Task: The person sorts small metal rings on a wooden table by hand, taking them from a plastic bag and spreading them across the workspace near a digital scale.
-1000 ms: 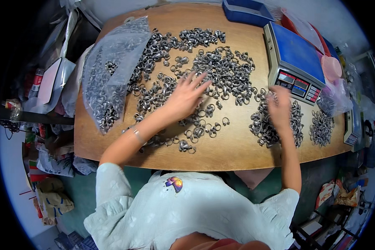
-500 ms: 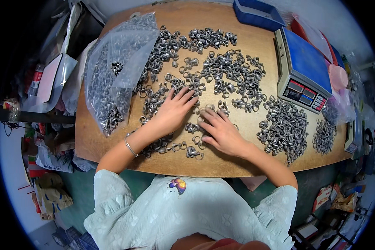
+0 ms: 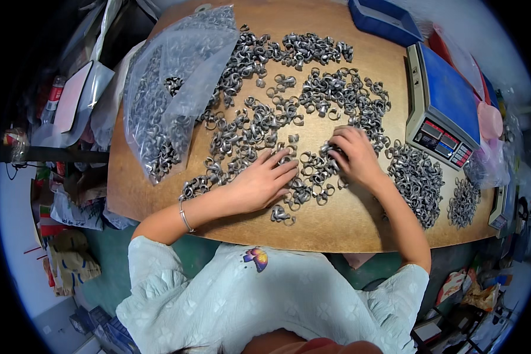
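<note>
At the far left, off the bench (image 3: 159, 200), clutter sits on a dark shelf: a red can (image 3: 54, 93) and flat white packets (image 3: 71, 103). On the bench's left part lies a clear plastic bag (image 3: 171, 88) stuffed with grey metal clips, slumped from the far edge toward the near left. To its right, loose metal clips (image 3: 259, 118) spread across the middle of the brown wooden top in a wide scatter, thicker toward the far side.

The left hand (image 3: 259, 184) lies flat on the near part of this scatter, fingers stretched out and open, palm down, touching clips beneath its fingertips; a thin bracelet (image 3: 186, 217) circles the wrist. Just beside it, the right hand (image 3: 355, 154) rests on the clips with fingers curled down over a small cluster; whether it pinches one cannot be told.

Right of that hand, a separate sorted heap of clips (image 3: 419, 180) lies near the bench's near right edge, with a smaller heap (image 3: 463, 203) further right. Behind them stands a weighing scale (image 3: 445, 106) with a blue platform, and a blue tray (image 3: 383, 20) sits at the far edge
</note>
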`<state>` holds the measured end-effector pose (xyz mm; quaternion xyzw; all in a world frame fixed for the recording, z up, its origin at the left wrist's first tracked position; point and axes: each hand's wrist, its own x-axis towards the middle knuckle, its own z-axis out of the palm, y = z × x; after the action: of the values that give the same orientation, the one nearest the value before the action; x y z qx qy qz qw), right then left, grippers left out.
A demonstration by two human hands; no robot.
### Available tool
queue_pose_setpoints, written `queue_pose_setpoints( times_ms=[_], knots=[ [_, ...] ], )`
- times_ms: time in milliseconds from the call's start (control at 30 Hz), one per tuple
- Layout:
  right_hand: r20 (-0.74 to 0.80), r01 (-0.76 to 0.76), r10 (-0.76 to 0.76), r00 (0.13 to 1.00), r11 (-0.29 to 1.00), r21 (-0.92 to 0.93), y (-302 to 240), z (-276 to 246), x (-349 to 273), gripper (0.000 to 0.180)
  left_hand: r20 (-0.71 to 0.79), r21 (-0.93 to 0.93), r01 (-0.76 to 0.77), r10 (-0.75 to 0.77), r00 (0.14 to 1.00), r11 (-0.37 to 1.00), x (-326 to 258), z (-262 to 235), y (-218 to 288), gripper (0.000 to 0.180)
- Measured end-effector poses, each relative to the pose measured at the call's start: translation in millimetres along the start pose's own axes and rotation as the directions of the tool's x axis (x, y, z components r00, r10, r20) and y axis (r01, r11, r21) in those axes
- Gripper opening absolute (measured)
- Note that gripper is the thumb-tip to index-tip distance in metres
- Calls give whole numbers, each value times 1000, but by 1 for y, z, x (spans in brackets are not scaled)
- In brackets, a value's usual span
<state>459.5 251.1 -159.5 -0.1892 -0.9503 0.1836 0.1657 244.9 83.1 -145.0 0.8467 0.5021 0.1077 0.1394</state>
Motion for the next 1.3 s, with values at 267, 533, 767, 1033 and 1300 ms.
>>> queue_pose_setpoints(
  times_ms=[267, 533, 767, 1033, 1300],
  knots=[
    [-427, -229, 145, 893, 962, -152, 20, 1, 33, 18, -228, 263, 550, -502, 834, 793, 13, -9, -42, 52],
    [13, 203, -203, 979, 969, -143, -28, 40, 68, 35, -88, 122, 220, -211, 974, 968, -10, 10, 3, 51],
    [-350, -155, 157, 923, 987, 33, -2, 23, 48, 21, -165, -13, 219, -218, 962, 976, -32, -1, 1, 43],
    [-124, 18, -38, 991, 987, -160, -36, 38, 56, 20, -378, -64, 277, -280, 882, 959, 7, -7, -29, 33],
    [-61, -270, 446, 893, 639, 720, -30, 28, 49, 13, -463, -517, 95, -371, 805, 851, 50, -13, -31, 43]
  ],
)
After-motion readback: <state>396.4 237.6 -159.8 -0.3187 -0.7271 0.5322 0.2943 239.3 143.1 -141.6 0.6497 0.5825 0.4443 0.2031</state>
